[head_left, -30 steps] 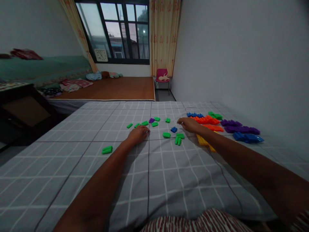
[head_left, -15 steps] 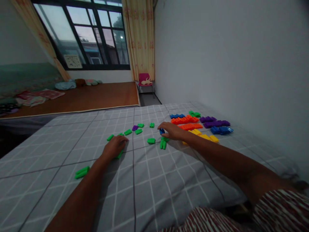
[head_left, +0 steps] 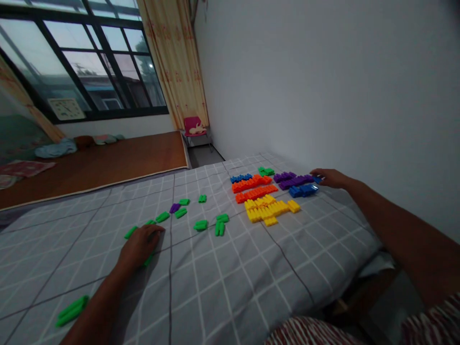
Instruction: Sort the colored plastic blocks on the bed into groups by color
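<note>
My left hand [head_left: 140,245] lies palm down on the grey checked sheet [head_left: 233,282], its fingers loosely spread over a green block [head_left: 148,260] that peeks out beneath it. Loose green blocks [head_left: 201,224] and one purple block [head_left: 175,208] lie scattered just beyond. My right hand [head_left: 328,178] reaches far right by the wall, fingers pinched on a blue block [head_left: 316,180] beside the blue pile [head_left: 302,190]. Sorted groups lie close by: yellow blocks [head_left: 268,209], orange rows [head_left: 253,188], purple blocks [head_left: 293,179].
A green pair [head_left: 72,310] lies at the near left. The white wall [head_left: 323,96] runs along the bed's right side. Beyond the bed are a wooden platform [head_left: 97,163], a pink chair [head_left: 194,127], a clock [head_left: 66,109] and a window.
My right hand took the blue block from among the green ones and carried it right to the blue pile. The view swung right. My left hand stayed on the green block.
</note>
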{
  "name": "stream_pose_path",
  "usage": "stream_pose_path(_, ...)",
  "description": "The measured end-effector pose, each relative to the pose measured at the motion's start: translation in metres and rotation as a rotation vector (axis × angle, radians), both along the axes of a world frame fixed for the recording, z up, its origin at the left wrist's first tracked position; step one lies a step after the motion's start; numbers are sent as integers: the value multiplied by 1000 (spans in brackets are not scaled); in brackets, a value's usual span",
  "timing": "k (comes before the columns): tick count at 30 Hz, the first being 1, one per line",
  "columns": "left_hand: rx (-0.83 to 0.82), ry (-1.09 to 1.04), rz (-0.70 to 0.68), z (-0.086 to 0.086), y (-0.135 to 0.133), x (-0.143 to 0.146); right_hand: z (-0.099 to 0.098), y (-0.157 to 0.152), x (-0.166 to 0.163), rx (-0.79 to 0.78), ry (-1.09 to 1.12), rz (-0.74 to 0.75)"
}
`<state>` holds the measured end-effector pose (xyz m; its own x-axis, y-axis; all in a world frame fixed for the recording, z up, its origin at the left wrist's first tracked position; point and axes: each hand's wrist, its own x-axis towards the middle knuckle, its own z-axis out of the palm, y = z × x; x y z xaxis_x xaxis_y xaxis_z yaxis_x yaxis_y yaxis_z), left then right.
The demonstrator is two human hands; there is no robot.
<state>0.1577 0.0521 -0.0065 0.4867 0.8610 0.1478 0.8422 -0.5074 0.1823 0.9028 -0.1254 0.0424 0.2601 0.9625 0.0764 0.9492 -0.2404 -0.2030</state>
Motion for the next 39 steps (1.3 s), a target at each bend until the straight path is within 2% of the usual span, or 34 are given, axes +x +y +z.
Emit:
stream_pose_path(5,-29,-10,30,2,-2,2,-13,-1,-16,-31,29,76)
stream_pose_path(14,-1,-33,-2,-5,2,-1,0,-4,-28,-65,154,106)
stream_pose_path(18,-4,-48,-10,-2,0,-2,5,-9,-29,-76,150,100)
stream_pose_path(21,-47,-82,68,6,-7,-3,13,-4,-31,-30,61,19)
stream_pose_path(23,-33,-133,154,13,-12,-4,20,10,-43,29,-22,-14)
stream_pose_path(25,5,-174,211,18,-14,-7,26,31,-75,73,-60,41)
stream_pose_path(27,30,-185,267,19,-13,-10,33,53,-128,91,-48,205)
stream_pose_path(31,33,-170,297,12,-12,-16,38,85,-271,33,2,640)
stream_pose_path(34,31,-163,254,5,-13,-17,29,113,-369,-15,39,845)
stream_pose_path(36,40,-178,245,2,-14,-17,17,137,-421,20,25,891)
stream_pose_path(39,51,-202,258,2,-15,-18,-2,177,-481,86,-41,888)
